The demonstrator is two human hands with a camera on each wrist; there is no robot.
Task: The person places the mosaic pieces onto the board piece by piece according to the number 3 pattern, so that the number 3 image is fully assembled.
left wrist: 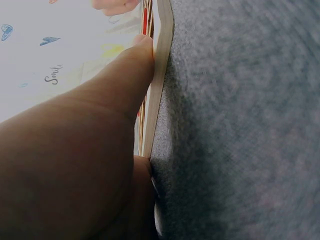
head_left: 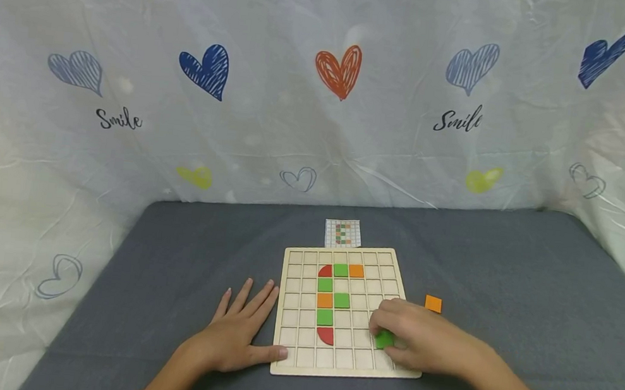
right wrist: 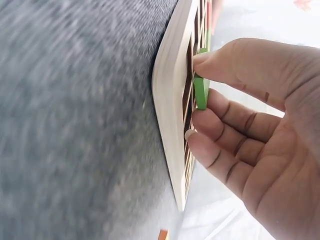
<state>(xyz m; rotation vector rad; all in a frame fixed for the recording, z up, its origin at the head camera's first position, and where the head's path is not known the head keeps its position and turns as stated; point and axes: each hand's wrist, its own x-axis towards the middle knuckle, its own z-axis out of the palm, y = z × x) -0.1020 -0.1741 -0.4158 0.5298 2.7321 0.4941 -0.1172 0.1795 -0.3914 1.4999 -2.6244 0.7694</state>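
Note:
A wooden grid board (head_left: 295, 358) lies on the grey cloth, with red quarter-circle, green square and orange square tiles set in some of its cells. My left hand (head_left: 237, 336) lies spread at the board's left side, its thumb on the near-left corner and its fingertips along the edge. Over the board's right part, my right hand (head_left: 418, 334) pinches a green square tile (right wrist: 201, 92) between thumb and fingers. That tile is tilted against the grid in the right wrist view. Beyond this hand, a loose orange square tile (head_left: 433, 304) lies on the cloth.
A small printed pattern card (head_left: 343, 233) lies at the board's far edge, showing a similar coloured figure on a grid. Grey cloth (head_left: 216, 242) covers the table. Behind it hangs a white sheet (head_left: 278, 90) with hearts and "Smile" lettering.

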